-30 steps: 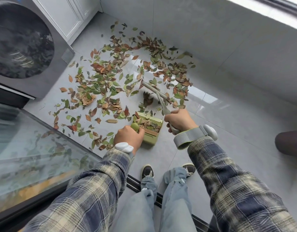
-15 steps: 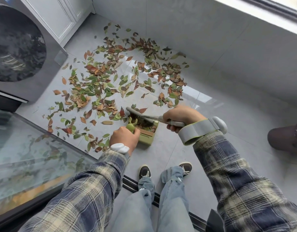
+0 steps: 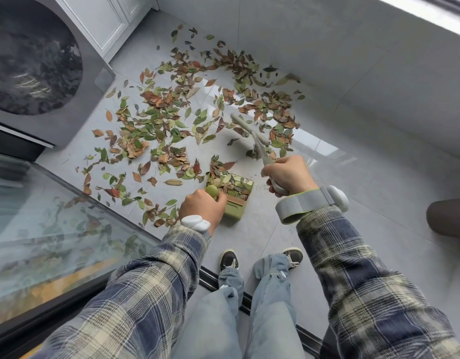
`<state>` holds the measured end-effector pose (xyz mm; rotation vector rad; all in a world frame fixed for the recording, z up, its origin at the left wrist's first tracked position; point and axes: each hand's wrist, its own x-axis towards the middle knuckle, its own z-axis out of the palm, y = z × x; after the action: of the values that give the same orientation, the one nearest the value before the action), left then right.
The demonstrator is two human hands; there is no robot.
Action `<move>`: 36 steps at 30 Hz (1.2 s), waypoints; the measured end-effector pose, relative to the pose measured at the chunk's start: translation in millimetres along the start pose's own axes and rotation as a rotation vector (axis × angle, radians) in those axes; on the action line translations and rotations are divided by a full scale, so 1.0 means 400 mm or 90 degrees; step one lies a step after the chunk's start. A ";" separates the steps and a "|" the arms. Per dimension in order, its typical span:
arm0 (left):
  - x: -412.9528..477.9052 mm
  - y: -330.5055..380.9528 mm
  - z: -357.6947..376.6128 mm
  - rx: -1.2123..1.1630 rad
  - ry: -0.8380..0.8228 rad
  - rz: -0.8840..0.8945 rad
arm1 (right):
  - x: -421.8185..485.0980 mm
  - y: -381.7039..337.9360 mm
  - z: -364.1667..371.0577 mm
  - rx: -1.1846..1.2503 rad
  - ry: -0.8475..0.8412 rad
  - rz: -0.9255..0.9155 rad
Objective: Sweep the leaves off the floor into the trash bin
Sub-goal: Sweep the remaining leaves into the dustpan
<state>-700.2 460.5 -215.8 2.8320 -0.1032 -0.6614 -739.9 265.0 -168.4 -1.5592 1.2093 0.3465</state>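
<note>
Left hand (image 3: pixel 201 207) grips the dustpan (image 3: pixel 230 194); right hand (image 3: pixel 288 174) grips the brush (image 3: pixel 249 133). Sweeping step: next pull more leaves (image 3: pixel 156 117) into the pan.

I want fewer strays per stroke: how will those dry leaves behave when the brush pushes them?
The leaves look thin, flat and light, so they will probably slide easily on the glossy floor and scatter. Curled brown ones may ride over the brush rather than enter the dustpan.
</note>
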 end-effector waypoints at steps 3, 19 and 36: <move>0.002 0.004 0.001 -0.002 0.005 0.003 | 0.019 0.023 0.010 0.033 0.020 0.008; 0.005 0.005 0.001 0.002 -0.002 0.006 | -0.012 0.043 0.018 -0.027 -0.100 0.092; -0.003 0.011 -0.008 0.005 -0.003 0.011 | -0.037 0.023 -0.040 0.030 -0.004 0.049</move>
<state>-699.9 457.1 -211.7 2.8341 -0.1311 -0.6660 -759.8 259.9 -156.6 -1.4729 1.2659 0.3710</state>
